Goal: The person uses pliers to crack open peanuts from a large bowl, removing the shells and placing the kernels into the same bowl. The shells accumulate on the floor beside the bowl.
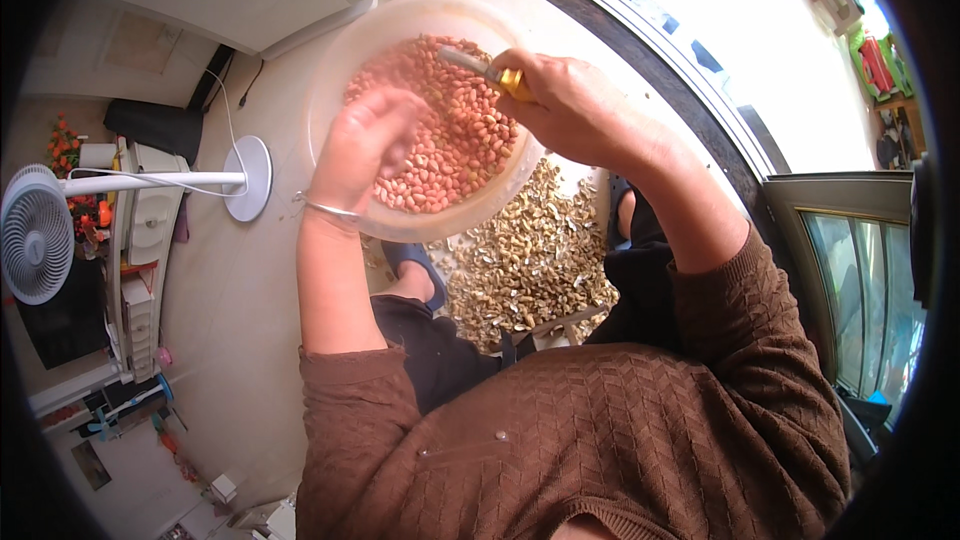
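A wide translucent plastic tub (330, 187) stands on the floor before me, holding a deep bed of shelled peanuts (431, 184) with pinkish-red skins. My right hand (570, 109) grips a yellow-handled metal tool (469, 60) over the tub's right side; its grey end points left across the peanuts. What kind of tool it is, I cannot tell. Over the left part of the tub hovers my left hand (371, 135), motion-blurred, its fingers curled. Whether anything is between those fingers is hidden. A silver bangle (330, 208) circles that wrist.
Broken peanut shells (532, 255) cover the floor between my feet, both in blue clogs (420, 270). A white pedestal fan (37, 236) with a round base (247, 180) and cord is at left. Sliding-door track (652, 30) runs along the right, near a glass-paned door (855, 277).
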Available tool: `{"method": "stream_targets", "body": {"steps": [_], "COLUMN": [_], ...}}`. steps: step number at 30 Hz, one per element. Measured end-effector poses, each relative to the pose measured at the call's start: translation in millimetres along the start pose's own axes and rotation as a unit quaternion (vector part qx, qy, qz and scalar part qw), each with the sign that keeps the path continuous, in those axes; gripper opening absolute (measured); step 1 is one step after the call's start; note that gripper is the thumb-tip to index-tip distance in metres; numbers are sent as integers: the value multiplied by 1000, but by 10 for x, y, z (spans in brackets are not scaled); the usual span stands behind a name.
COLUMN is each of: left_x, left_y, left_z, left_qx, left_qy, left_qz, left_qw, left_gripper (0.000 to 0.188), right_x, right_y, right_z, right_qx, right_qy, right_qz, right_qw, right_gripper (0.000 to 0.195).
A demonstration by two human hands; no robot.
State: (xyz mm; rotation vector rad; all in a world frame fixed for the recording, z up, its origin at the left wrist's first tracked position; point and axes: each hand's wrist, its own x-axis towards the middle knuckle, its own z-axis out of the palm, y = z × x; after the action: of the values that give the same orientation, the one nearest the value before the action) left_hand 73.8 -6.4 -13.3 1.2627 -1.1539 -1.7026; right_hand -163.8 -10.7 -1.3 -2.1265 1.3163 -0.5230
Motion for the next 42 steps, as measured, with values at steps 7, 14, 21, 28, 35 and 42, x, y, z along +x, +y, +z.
{"method": "stream_targets", "body": {"steps": [7,14,21,28,35,42], "left_x": [52,121,-96,236,802,1009], "left_y": [-158,-302,24,-390,-852,-905], "left_z": [-72,-121,68,-131,-169,-106], "left_qx": [-248,-499,-152,251,501,635], "left_qy": [20,-72,-270,8,142,138], "left_qz": [-27,3,27,1,182,196], "left_qw": [968,863,950,968,834,734], "left_gripper": [17,24,28,20,24,12], "right_x": [68,-15,78,216,290,210], "right_y": [37,-81,34,230,302,233], "right_z": [47,46,80,72,-58,-135], "right_qx": [85,5,56,357,480,515], "right_qy": [55,9,79,185,195,181], "right_qz": [64,1,24,70,124,133], "right_qw": [993,1000,995,913,846,827], "right_gripper": [28,20,23,33,30,25]}}
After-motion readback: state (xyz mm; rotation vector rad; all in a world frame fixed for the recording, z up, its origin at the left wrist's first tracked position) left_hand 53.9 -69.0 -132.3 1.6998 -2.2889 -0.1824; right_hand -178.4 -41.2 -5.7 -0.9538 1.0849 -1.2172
